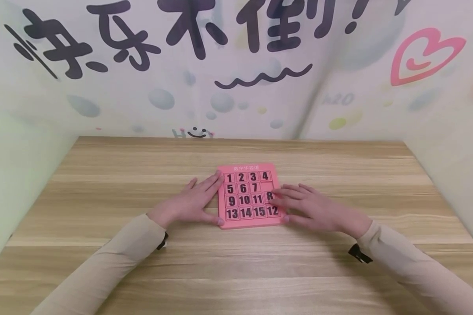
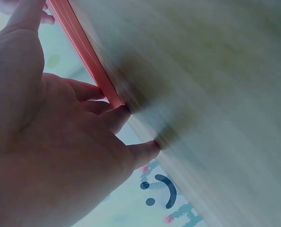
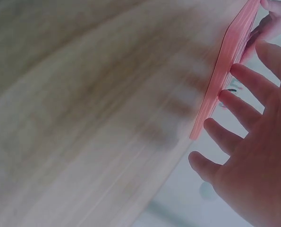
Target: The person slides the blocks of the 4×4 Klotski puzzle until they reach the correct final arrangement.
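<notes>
A pink sliding number puzzle (image 1: 250, 224) lies flat on the wooden table, its tiles in four rows. The 8 tile (image 1: 270, 197) sits in the right column, with a gap above it beside the 7 tile (image 1: 254, 187). Along the puzzle's left edge rests my left hand (image 1: 193, 201), fingers extended at the upper part and thumb at the lower corner. My right hand (image 1: 317, 208) reaches in from the right with spread, fairly straight fingers. Its fingertips overlap the 8 tile, and the thumb is by the lower right edge. In the right wrist view, fingertips (image 3: 239, 71) line the puzzle's side (image 3: 220, 66).
The wooden table (image 1: 142, 162) runs back to a white wall (image 1: 134, 100) with large dark characters, a pink heart (image 1: 425, 57) and coloured drops. Pale walls stand at both sides. Black straps (image 1: 360, 253) show at the cuffs of the beige sleeves (image 1: 106, 262).
</notes>
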